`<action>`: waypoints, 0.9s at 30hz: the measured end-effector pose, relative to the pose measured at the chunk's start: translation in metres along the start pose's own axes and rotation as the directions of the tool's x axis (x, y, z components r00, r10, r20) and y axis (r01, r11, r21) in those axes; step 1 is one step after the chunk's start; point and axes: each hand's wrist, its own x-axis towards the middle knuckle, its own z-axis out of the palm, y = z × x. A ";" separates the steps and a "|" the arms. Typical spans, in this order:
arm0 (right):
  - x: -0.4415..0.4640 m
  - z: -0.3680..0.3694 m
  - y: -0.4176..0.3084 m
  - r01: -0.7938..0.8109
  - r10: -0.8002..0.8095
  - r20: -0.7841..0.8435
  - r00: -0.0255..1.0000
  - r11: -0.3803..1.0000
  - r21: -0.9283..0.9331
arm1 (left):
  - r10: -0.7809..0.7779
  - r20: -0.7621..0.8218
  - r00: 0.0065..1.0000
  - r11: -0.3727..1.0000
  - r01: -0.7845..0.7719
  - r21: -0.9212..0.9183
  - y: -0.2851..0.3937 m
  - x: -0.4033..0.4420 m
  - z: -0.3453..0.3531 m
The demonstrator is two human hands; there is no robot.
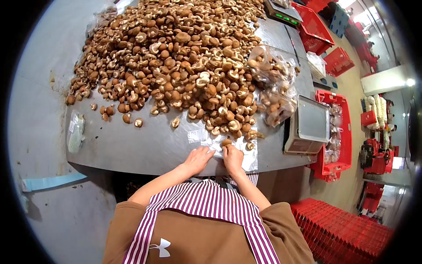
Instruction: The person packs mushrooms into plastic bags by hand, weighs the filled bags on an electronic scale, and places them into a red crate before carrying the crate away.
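Plastic (250,161): white and crumpled, it lay at the table's (127,152) near edge, where you were working.
Left hand (198,159): its fingers were stretched onto that surface; whether they pinched it could not be told.
Right hand (233,157): curled just beside a single mushroom (226,142); its grip was unclear too.
Filled bags (277,99): clear ones lay by the near scale (313,119), with more packs in the red crate (346,147).
Loose heap (176,53): judging by its spread, much remained unbagged.
Logo (161,247): your brown shirt (198,231) showed what looked like Under Armour's mark; the far scale's (286,18) green digits were unreadable.
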 end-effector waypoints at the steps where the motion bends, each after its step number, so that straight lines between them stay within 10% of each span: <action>1: 0.000 0.002 -0.001 -0.010 0.010 -0.005 1.000 1.000 0.001 | -0.007 0.014 1.000 1.000 0.007 0.016 0.000 0.002 0.000; 12: 0.010 0.088 0.014 -0.023 -0.027 -0.333 0.942 0.989 -0.144 | 0.000 0.085 0.996 1.000 0.002 -0.028 -0.007 0.005 0.002; 16: 0.007 0.039 -0.004 0.026 0.045 -0.360 0.932 0.982 0.189 | 0.101 -0.002 0.995 0.992 -0.100 0.081 0.003 0.013 -0.006; 25: 0.031 -0.008 0.017 -0.174 0.282 -0.311 0.907 0.927 0.331 | -0.014 0.164 0.986 0.999 0.007 0.039 -0.006 0.027 -0.007; 27: 0.036 -0.020 0.018 -0.008 0.183 -0.378 0.907 0.908 0.419 | -0.026 0.172 0.985 0.999 0.020 0.036 -0.005 0.028 -0.008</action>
